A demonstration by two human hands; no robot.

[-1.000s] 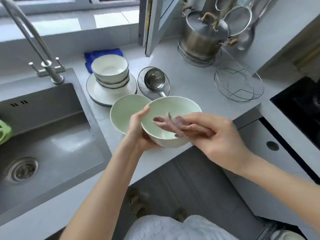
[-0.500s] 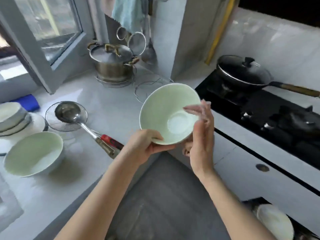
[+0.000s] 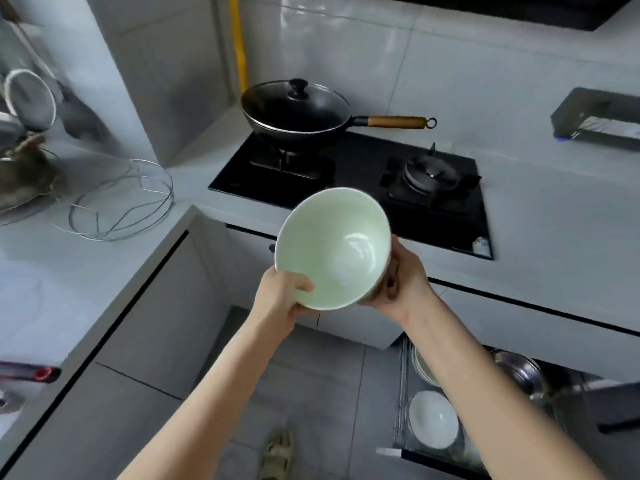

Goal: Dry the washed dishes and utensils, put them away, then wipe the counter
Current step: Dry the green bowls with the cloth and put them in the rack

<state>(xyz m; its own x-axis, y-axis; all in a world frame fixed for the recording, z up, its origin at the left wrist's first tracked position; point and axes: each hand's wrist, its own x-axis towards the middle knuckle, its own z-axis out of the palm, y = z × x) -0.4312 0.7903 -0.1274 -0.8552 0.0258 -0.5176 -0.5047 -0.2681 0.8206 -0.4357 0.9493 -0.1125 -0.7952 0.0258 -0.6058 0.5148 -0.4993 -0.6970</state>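
A pale green bowl (image 3: 332, 247) is tilted toward me in front of the stove, held between both hands. My left hand (image 3: 280, 299) grips its lower rim, thumb inside the bowl. My right hand (image 3: 401, 282) cups the bowl's outer right side and base; its fingers are hidden behind the bowl. Below right, a pulled-out drawer rack (image 3: 401, 393) holds a white bowl (image 3: 433, 424), stacked plates (image 3: 420, 367) and a steel bowl (image 3: 519, 372).
A lidded black wok (image 3: 294, 112) with a wooden handle sits on the black gas hob (image 3: 363, 168). A wire rack (image 3: 121, 199) lies on the grey counter (image 3: 52, 289) at left, with a red-handled utensil (image 3: 31, 374) near the left edge. My sandalled foot (image 3: 278, 452) shows on the floor.
I have turned right, from the sink counter toward the stove and open drawer. The bowl travelled with both hands; the cloth seen in my right hand one second ago is out of sight.
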